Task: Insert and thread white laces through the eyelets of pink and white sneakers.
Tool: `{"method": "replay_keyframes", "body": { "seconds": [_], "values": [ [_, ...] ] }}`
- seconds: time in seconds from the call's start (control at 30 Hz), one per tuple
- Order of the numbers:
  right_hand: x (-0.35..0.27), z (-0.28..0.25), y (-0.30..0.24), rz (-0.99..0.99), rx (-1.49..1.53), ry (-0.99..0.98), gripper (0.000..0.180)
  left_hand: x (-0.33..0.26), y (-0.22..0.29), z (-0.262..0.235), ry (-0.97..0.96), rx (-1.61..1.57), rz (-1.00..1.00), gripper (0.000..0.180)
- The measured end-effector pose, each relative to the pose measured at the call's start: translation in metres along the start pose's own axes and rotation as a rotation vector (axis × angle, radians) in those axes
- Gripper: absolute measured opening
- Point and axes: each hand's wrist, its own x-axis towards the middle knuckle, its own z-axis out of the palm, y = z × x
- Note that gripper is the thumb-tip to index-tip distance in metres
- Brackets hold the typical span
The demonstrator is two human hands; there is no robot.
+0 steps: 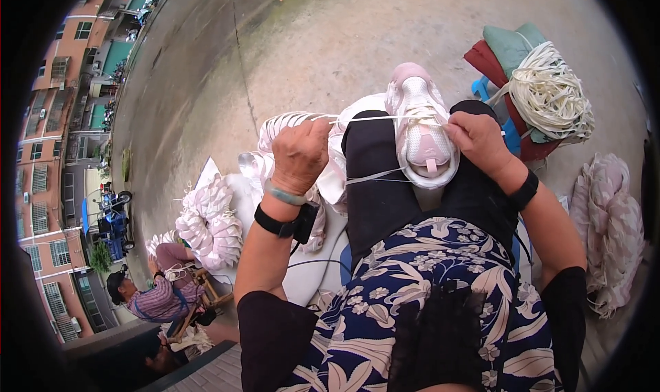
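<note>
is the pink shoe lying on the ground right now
No, the pink shoe rests on the person's lap, with the left hand pulling a white lace taut and the right hand at its side.

Floor: grey concrete yard [330, 41], cracked.
Buildings: orange-brick blocks [58, 82] with windows, left.
Light: flat daylight.
Vehicle: blue cart [112, 220] parked by the wall.
</note>
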Motion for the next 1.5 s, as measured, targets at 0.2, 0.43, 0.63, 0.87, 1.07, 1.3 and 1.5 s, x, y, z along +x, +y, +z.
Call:
{"method": "replay_keyframes", "body": {
  "seconds": [0.2, 0.43, 0.63, 0.87, 1.07, 1.3, 1.5],
  "values": [
    [0.043, -0.020, 0.002, 0.877, 0.674, -0.772, 0.046, 0.016, 0.000, 0.004, 0.078, 0.029, 0.008, 0.008],
    [0.065, -0.008, -0.010, 1.009, 0.845, -0.901, 0.039, 0.029, 0.001, 0.001, 0.078, -0.012, 0.002, 0.010],
    [0.064, 0.007, -0.026, 0.376, 0.189, -0.590, 0.016, 0.028, -0.006, 0.001, 0.072, -0.025, 0.028, 0.008],
    [0.045, 0.000, -0.004, -0.495, -0.561, -0.239, 0.004, 0.013, -0.010, 0.006, 0.024, -0.005, -0.015, 0.008],
    [-0.014, -0.018, 0.019, -0.206, -0.412, -0.133, 0.006, -0.029, -0.009, 0.014, -0.072, -0.063, -0.036, 0.009],
    [-0.055, -0.039, 0.038, 0.054, -0.206, 0.030, 0.007, -0.084, -0.005, 0.027, -0.206, -0.134, -0.151, 0.009],
    [-0.091, -0.075, 0.088, 0.295, -0.011, 0.020, 0.005, -0.145, -0.032, 0.028, -0.244, -0.204, -0.404, 0.003]
  ]
}}
